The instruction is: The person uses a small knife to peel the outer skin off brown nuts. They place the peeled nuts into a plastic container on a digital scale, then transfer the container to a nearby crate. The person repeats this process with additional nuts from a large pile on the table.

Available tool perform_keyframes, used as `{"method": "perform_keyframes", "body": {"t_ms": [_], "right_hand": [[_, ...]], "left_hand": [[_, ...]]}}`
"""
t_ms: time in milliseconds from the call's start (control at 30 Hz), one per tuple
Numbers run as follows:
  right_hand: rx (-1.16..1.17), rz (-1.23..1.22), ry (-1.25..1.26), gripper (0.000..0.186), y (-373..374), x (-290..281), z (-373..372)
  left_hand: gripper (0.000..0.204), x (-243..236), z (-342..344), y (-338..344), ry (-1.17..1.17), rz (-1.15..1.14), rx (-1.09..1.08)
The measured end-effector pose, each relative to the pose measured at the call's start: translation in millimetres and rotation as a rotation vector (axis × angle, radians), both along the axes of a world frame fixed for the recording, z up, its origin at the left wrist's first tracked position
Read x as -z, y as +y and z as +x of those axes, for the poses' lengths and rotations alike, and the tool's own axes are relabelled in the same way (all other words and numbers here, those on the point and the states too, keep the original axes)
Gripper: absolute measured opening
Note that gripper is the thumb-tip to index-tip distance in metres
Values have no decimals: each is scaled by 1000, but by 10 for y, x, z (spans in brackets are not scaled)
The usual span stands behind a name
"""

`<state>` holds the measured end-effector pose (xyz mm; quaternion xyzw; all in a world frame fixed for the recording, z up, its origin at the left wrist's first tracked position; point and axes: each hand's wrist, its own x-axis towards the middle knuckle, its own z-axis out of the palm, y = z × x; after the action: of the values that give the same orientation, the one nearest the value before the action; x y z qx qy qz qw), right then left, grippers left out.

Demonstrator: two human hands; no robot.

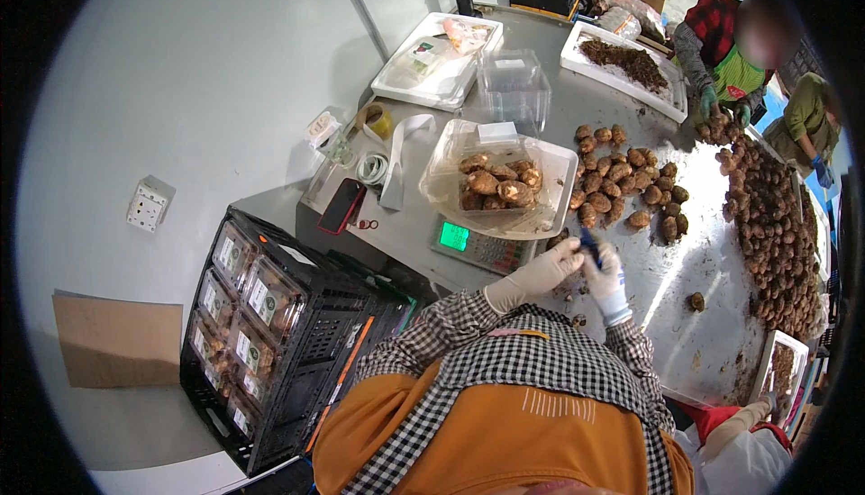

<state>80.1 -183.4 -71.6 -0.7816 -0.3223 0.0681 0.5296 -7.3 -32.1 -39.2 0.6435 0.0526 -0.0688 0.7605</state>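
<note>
In a white glove, my right hand (pixel 610 284) is closed around a dark blue tool (pixel 590 246), whose working end I cannot make out. My left hand (pixel 546 273), gloved too, is closed right beside it; whatever it pinches is hidden. To the left of both hands is a digital scale (pixel 487 250) with a lit green display. A white tray (pixel 559 171) rests on the scale, bearing a clear plastic box (pixel 468 142) of trimmed brown taros (pixel 515 192). Past my hands lies a loose group of rough taros (pixel 620 171).
A large taro heap (pixel 766 234) lines the right side, where co-workers (pixel 721 54) handle taros. White trays of scraps (pixel 622 67) sit far off and near right. Empty clear boxes (pixel 514 85), a phone (pixel 342 206) and tape (pixel 377 121) lie left. Crates of packed boxes (pixel 297 315) stand lower left.
</note>
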Motion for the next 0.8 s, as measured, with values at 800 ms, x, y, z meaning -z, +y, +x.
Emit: {"method": "perform_keyframes", "body": {"t_ms": [800], "right_hand": [[156, -35, -143, 30, 152, -108, 688]], "left_hand": [[60, -15, 905, 2568, -52, 122, -705]]}}
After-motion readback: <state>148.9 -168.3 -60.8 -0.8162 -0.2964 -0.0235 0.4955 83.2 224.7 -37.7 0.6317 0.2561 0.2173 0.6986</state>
